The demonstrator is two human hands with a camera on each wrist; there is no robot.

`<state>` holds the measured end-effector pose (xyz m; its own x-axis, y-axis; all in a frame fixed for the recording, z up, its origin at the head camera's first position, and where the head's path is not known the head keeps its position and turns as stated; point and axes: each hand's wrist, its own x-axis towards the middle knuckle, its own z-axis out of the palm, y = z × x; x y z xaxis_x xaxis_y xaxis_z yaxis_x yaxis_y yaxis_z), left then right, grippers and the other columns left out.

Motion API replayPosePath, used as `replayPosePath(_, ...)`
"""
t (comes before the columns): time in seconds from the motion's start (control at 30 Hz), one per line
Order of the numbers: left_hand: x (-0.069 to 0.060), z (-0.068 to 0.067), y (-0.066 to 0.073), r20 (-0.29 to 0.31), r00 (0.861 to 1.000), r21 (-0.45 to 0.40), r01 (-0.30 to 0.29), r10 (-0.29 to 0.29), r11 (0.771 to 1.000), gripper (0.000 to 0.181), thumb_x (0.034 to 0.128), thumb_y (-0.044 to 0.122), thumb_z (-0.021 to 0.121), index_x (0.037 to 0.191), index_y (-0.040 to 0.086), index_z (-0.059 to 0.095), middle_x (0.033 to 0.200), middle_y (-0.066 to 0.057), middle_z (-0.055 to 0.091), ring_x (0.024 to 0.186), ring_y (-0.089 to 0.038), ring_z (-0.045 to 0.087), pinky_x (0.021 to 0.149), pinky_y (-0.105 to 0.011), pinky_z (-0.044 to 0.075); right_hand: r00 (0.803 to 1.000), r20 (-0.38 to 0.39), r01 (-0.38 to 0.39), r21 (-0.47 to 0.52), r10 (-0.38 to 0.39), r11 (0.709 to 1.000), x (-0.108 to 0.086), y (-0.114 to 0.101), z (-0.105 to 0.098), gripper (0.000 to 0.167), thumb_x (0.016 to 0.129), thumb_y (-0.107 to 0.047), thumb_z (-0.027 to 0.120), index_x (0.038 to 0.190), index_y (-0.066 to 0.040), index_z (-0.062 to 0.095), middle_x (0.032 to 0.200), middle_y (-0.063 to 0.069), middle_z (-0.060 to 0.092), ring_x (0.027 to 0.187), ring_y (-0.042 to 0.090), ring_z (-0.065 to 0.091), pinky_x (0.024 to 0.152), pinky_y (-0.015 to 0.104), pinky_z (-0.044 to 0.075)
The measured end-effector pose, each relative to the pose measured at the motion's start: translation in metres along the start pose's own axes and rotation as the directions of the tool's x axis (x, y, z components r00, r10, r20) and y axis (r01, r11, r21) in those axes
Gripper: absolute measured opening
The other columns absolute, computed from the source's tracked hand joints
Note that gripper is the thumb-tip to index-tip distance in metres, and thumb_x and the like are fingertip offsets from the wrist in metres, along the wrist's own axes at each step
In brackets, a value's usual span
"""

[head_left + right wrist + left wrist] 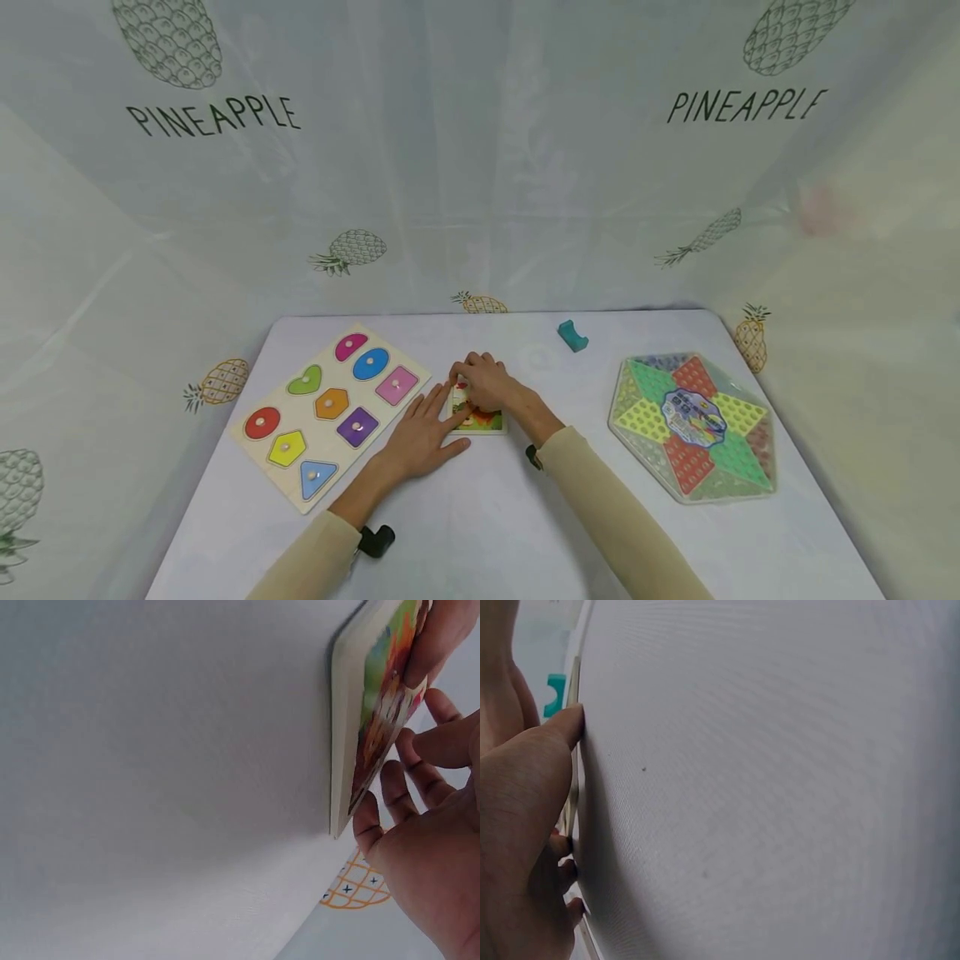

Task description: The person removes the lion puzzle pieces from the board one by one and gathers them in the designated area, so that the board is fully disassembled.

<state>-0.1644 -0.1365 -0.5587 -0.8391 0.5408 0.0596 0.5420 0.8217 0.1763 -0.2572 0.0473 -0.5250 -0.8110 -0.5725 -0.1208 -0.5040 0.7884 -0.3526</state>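
A small picture puzzle board (491, 425) with a bright colored animal-like picture lies flat at the table's middle. My left hand (420, 437) rests with spread fingers on the tabletop, its fingertips at the board's left side; one fingertip presses the picture in the right wrist view. Over the board's upper part leans my right hand (487, 385), its bent fingers touching the far edge and face. In the right wrist view nothing shows between its thumb and index finger. Both hands hide part of the picture. The left wrist view shows the board's thin edge (573, 802).
A shape-knob board (322, 437) with several colored pieces lies on the left. To the right is a hexagonal game board (693, 425) in clear plastic. A teal curved block (573, 336) sits near the table's back edge, before a pineapple-print curtain (480, 167).
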Motion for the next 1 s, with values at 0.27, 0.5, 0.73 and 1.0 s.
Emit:
replayPosePath(0.27, 0.001, -0.0008, 0.0012, 0.003, 1.0, 0.005, -0.006, 0.006, 1.0, 0.064, 0.098, 0.059, 0.051, 0.153, 0.029, 0.043, 0.168, -0.016, 0.015, 0.152, -0.039, 0.019, 0.119, -0.061, 0.022, 0.999, -0.036, 0.022, -0.032, -0.023, 0.999, 0.0019, -0.0026, -0.0024, 0.029, 0.09, -0.006, 0.063, 0.114, -0.022, 0.067, 0.122, 0.0, 0.057, 0.107, 0.023, 0.048, 0.096, 0.043, 0.049)
replayPosePath(0.5, 0.0012, -0.0013, 0.0015, 0.007, 1.0, 0.003, -0.005, 0.005, 1.0, 0.064, 0.0983, 0.059, 0.051, 0.154, 0.029, 0.043, 0.168, -0.015, 0.014, 0.153, -0.039, 0.019, 0.119, -0.06, 0.022, 1.0, -0.012, 0.021, 0.086, -0.02, 0.996, 0.0018, -0.0045, -0.0052, 0.026, 0.09, -0.003, 0.064, 0.112, -0.015, 0.065, 0.109, -0.001, 0.06, 0.097, 0.017, 0.054, 0.097, 0.037, 0.05)
replayPosePath(0.73, 0.0009, 0.0003, 0.0001, 0.013, 1.0, 0.008, 0.003, -0.003, 1.0, 0.064, 0.0983, 0.06, 0.05, 0.154, 0.029, 0.043, 0.167, -0.016, 0.016, 0.153, -0.038, 0.018, 0.12, -0.06, 0.021, 1.0, -0.013, 0.018, 0.137, -0.016, 0.99, 0.0019, -0.0035, -0.0033, 0.028, 0.091, 0.0, 0.06, 0.117, -0.012, 0.066, 0.107, -0.001, 0.06, 0.091, 0.013, 0.055, 0.092, 0.029, 0.05)
replayPosePath(1.0, -0.0002, 0.0017, -0.0005, 0.021, 1.0, 0.008, 0.013, -0.014, 1.0, 0.064, 0.0987, 0.061, 0.049, 0.154, 0.029, 0.043, 0.166, -0.018, 0.021, 0.153, -0.037, 0.017, 0.12, -0.059, 0.02, 1.0, -0.014, 0.021, 0.158, -0.019, 0.987, 0.0002, -0.003, -0.0047, 0.032, 0.093, -0.001, 0.057, 0.121, -0.008, 0.071, 0.11, 0.003, 0.063, 0.088, 0.013, 0.057, 0.086, 0.027, 0.052)
